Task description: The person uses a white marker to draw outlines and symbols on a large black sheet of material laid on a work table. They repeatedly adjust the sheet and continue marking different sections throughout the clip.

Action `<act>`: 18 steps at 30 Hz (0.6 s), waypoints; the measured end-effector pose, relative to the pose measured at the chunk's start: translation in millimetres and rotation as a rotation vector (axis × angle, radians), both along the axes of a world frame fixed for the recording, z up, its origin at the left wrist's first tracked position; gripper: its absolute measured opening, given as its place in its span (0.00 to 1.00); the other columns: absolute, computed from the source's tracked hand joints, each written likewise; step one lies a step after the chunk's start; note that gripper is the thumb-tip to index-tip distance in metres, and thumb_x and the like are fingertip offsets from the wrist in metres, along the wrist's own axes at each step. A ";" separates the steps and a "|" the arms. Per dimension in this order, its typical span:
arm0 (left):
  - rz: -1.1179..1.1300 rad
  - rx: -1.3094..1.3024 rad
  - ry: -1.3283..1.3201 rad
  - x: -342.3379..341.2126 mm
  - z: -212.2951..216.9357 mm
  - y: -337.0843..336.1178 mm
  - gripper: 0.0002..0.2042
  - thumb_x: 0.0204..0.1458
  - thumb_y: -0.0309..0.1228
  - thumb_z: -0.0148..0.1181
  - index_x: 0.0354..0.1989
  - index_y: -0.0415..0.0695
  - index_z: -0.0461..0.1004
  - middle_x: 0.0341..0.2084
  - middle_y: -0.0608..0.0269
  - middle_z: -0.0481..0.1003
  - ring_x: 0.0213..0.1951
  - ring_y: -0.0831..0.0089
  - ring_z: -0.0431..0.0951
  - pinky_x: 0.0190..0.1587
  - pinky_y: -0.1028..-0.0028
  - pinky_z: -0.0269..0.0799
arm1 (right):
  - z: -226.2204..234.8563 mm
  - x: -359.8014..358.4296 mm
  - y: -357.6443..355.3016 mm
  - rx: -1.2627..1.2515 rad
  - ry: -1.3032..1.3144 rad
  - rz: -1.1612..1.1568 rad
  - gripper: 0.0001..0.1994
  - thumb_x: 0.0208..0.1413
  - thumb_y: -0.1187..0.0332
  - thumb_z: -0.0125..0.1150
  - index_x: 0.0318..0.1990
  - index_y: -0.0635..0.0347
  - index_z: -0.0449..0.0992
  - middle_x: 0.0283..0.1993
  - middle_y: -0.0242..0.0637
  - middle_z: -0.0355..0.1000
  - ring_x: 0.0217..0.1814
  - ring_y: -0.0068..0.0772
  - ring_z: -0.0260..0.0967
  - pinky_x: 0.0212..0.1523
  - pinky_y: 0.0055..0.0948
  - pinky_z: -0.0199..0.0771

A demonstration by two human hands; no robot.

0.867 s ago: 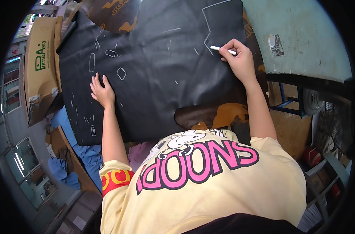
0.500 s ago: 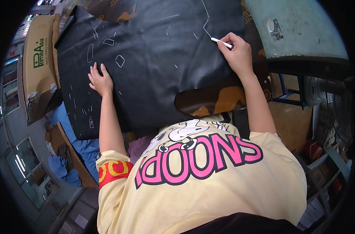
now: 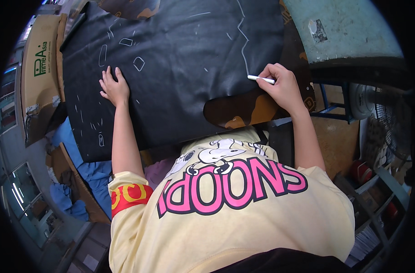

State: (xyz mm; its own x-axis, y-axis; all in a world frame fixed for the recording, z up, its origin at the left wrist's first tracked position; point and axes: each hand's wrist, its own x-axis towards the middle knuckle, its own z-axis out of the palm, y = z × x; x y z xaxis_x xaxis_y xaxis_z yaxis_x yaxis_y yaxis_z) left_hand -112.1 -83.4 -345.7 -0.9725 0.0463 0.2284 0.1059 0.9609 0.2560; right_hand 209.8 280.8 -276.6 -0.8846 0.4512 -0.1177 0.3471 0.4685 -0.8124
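Head view: black sheet (image 3: 180,68) covers the table, near edge at my chest, open room mid-sheet — my left hand (image 3: 114,88) lies flat, fingers spread, while my right hand (image 3: 280,86) pinches white chalk (image 3: 260,79) at the drawn line's end.

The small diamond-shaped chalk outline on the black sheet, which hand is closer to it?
Left. The left hand lies flat just below the diamond outline on the black sheet; the right hand, holding chalk, is far to its right.
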 end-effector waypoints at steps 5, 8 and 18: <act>0.013 -0.019 0.014 -2.0 -2.6 -4.7 0.29 0.64 0.57 0.42 0.68 0.57 0.64 0.72 0.62 0.57 0.74 0.54 0.50 0.70 0.41 0.37 | 14.4 11.0 13.6 -0.322 0.001 0.116 0.07 0.53 0.70 0.67 0.31 0.64 0.77 0.27 0.30 0.72 0.29 0.19 0.67 0.31 0.21 0.64; 0.007 -0.009 0.017 -3.4 -3.2 -4.4 0.29 0.63 0.57 0.43 0.68 0.57 0.64 0.72 0.62 0.57 0.74 0.54 0.49 0.71 0.40 0.37 | 5.3 -9.0 32.6 -0.515 0.326 -0.109 0.06 0.58 0.70 0.66 0.34 0.62 0.78 0.30 0.29 0.74 0.31 0.15 0.69 0.34 0.17 0.67; -0.026 0.004 0.013 7.4 -2.1 -15.4 0.28 0.64 0.55 0.43 0.69 0.56 0.64 0.71 0.61 0.58 0.74 0.53 0.49 0.71 0.41 0.36 | -35.1 -76.6 45.7 -0.061 0.213 -0.094 0.10 0.49 0.66 0.66 0.28 0.64 0.75 0.21 0.34 0.72 0.24 0.21 0.68 0.29 0.24 0.66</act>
State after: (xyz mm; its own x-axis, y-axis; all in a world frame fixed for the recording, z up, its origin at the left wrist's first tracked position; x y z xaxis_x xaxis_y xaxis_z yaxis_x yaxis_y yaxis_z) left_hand -104.7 -98.8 -347.8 -0.9680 0.0704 0.2409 0.1337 0.9569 0.2578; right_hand 133.2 326.5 -311.7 -0.8467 0.5308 0.0370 0.2051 0.3898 -0.8978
